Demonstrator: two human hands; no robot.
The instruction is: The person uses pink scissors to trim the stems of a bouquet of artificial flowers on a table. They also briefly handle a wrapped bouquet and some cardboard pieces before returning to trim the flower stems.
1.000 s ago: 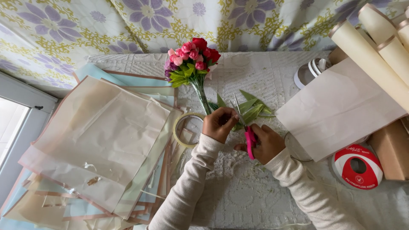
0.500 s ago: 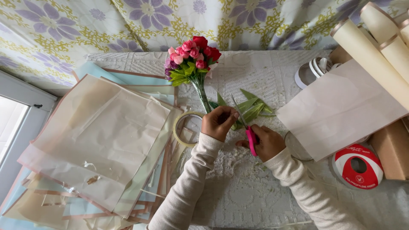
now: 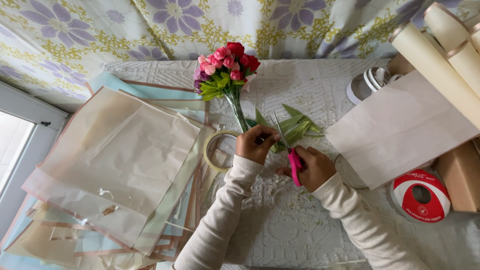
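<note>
A small bouquet [image 3: 226, 67] of pink and red flowers lies on the white textured tablecloth [image 3: 310, 95], blooms toward the far edge, stems running near. The left hand [image 3: 256, 144] is closed around the stem ends. Just right of it, the right hand [image 3: 311, 167] grips pink-handled scissors [image 3: 290, 150], blades at the stems. Cut green leaves [image 3: 295, 127] lie just beyond. A tape roll [image 3: 216, 150] sits left, stacked wrapping sheets [image 3: 115, 165] farther left, a red ribbon spool [image 3: 420, 196] right.

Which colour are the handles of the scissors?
Bright pink handles of the metal scissors, in the right hand; head view.
</note>
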